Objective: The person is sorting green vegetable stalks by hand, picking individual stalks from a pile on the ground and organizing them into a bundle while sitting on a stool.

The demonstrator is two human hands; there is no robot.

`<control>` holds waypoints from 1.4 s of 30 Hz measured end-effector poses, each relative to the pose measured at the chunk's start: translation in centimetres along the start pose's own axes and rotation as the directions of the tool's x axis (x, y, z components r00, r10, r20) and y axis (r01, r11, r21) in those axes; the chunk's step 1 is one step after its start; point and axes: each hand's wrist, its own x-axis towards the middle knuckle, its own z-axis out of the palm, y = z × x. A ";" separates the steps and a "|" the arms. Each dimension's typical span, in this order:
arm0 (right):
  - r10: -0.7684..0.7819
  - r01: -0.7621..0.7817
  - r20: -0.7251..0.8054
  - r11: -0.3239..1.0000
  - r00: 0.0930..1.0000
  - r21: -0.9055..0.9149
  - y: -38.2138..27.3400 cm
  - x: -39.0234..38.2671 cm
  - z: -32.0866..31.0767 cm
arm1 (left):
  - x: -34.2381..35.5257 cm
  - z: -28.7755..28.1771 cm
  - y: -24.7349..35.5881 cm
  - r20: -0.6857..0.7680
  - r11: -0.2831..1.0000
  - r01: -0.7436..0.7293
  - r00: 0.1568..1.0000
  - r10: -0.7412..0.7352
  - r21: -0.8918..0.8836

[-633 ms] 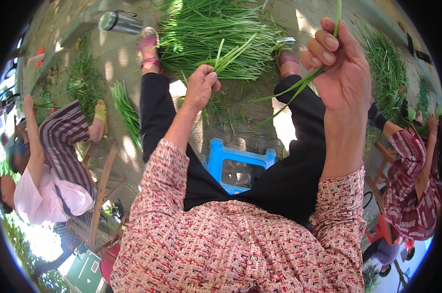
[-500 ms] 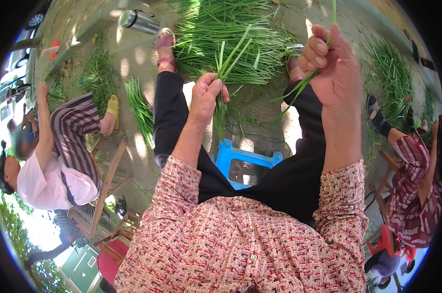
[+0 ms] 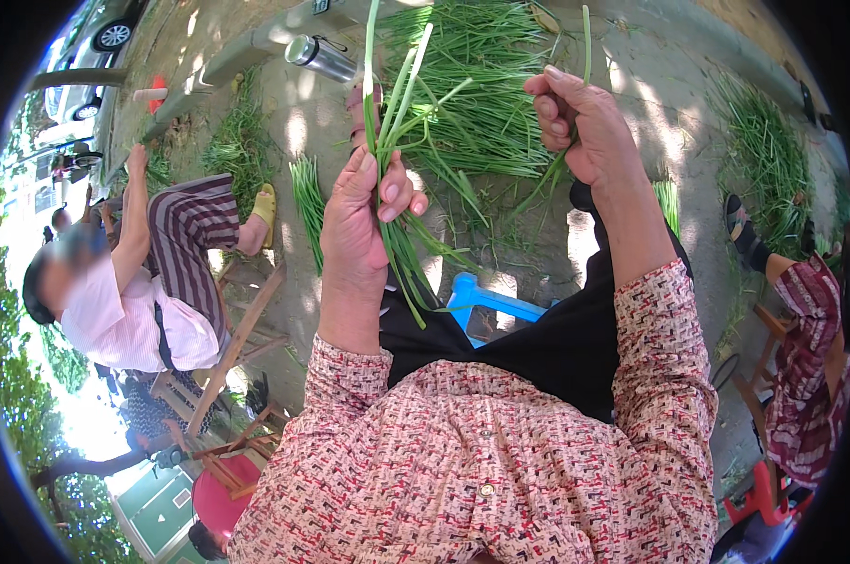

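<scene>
My left hand (image 3: 364, 211) is closed round a small bunch of long green stalks (image 3: 409, 70), pale at the upper ends, with limp leaves hanging below the fist. My right hand (image 3: 580, 127) is raised to the right of it, fingers curled on a thin green stalk (image 3: 586, 47) that sticks up above them, with leaves trailing below. Beyond both hands, on the ground between my feet, lies a large heap of green stalks (image 3: 476, 56). A smaller sheaf (image 3: 307, 211) lies left of my leg. A blue plastic stool (image 3: 500, 304) stands below my hands.
A steel bottle (image 3: 319, 58) lies by a concrete kerb. Seated co-workers are at left (image 3: 115, 320) and right (image 3: 801, 357), beside more cut greens (image 3: 758, 141) on the ground. Wooden chair frames (image 3: 237, 357), parked cars (image 3: 96, 42) and a red plastic stool (image 3: 763, 493) are around.
My left hand has turned palm up and moved left relative to my right hand, its bunch now held more upright and looking fuller. My right hand has lowered and moved slightly left.
</scene>
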 end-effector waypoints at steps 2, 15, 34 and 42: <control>0.010 -0.011 -0.025 1.000 1.000 -0.023 0.5 -0.5 -0.1 | -0.9 1.7 0.6 0.014 0.999 -0.020 1.000 0.021 -0.027; -0.131 0.125 -0.076 0.989 0.988 -0.078 7.0 -12.5 3.1 | -9.1 3.5 -0.3 0.232 0.999 0.025 0.973 -0.016 -0.035; -0.005 0.024 0.165 0.993 0.986 -0.118 12.1 -18.3 6.7 | -16.2 0.3 -0.9 0.240 0.999 0.023 0.970 -0.033 0.040; -0.054 0.050 0.146 0.998 0.988 0.029 11.9 -19.1 8.8 | -17.0 -0.7 -2.2 0.124 0.975 -0.040 0.992 0.013 0.218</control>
